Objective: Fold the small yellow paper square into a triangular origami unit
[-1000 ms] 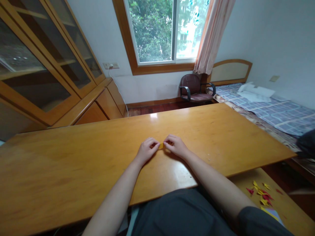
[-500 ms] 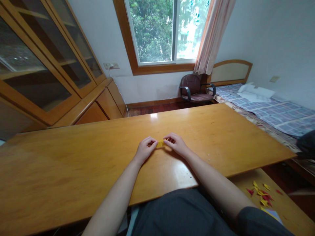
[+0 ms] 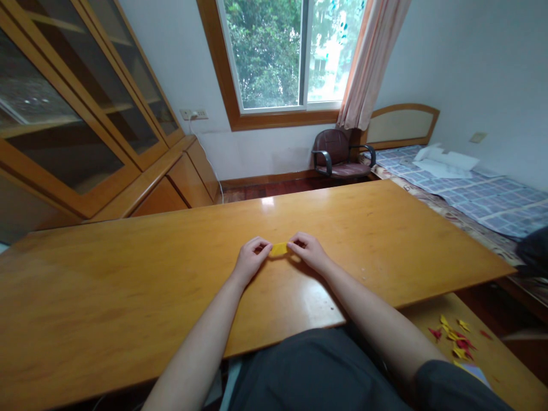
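Note:
A small piece of yellow paper (image 3: 279, 249) is held between my two hands, just over the middle of the wooden table (image 3: 149, 274). My left hand (image 3: 252, 255) pinches its left end between thumb and fingers. The right end is pinched the same way by my right hand (image 3: 309, 251). Between the fingertips the paper shows as a short, flat strip; its ends are hidden by the fingers.
On a lower wooden surface (image 3: 422, 311) at the right lie several red and yellow folded paper pieces (image 3: 460, 343), beside some pale sheets (image 3: 475, 374). Beyond the table stand a brown armchair (image 3: 338, 151), a bed (image 3: 483, 188) and a glass-fronted cabinet (image 3: 141, 160).
My hands have moved slightly apart. The yellow paper, crumpled-looking and narrow before, now shows as a wider, flatter strip between them.

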`<act>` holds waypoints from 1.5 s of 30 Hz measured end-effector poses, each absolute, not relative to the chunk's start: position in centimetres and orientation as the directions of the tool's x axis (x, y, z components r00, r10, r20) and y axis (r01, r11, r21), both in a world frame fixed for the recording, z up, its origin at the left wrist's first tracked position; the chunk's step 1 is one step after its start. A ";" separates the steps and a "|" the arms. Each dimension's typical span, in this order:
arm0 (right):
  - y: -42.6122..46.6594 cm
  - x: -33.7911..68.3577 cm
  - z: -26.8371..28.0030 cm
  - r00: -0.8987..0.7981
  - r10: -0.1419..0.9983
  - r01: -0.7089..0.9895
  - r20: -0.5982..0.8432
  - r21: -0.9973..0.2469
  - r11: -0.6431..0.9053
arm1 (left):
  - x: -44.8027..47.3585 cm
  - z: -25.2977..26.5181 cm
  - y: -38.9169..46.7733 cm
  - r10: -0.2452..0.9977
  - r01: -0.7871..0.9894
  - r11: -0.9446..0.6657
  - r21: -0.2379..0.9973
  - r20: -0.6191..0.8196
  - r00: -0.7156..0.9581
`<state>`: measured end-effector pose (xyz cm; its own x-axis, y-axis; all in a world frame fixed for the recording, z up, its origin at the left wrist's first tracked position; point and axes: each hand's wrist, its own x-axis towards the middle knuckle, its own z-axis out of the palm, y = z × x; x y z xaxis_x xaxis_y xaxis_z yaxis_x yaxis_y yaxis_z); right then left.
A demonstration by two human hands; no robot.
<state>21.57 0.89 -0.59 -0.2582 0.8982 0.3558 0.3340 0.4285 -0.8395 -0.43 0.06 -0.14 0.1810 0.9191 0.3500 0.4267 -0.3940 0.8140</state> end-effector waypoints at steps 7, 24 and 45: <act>1.1 21.5 -0.8 -0.257 0.903 0.326 0.343 -0.849 0.416 | -0.5 -0.1 0.2 0.927 0.416 -0.375 0.828 0.339 0.161; 1.1 21.6 -1.1 -0.201 0.932 0.260 0.301 -0.901 0.347 | -0.6 0.1 0.2 0.949 0.396 -0.314 0.863 0.287 0.128; 1.1 21.5 -1.1 -0.196 0.933 0.241 0.301 -0.908 0.344 | -0.8 -0.3 0.4 0.959 0.378 -0.282 0.882 0.255 0.121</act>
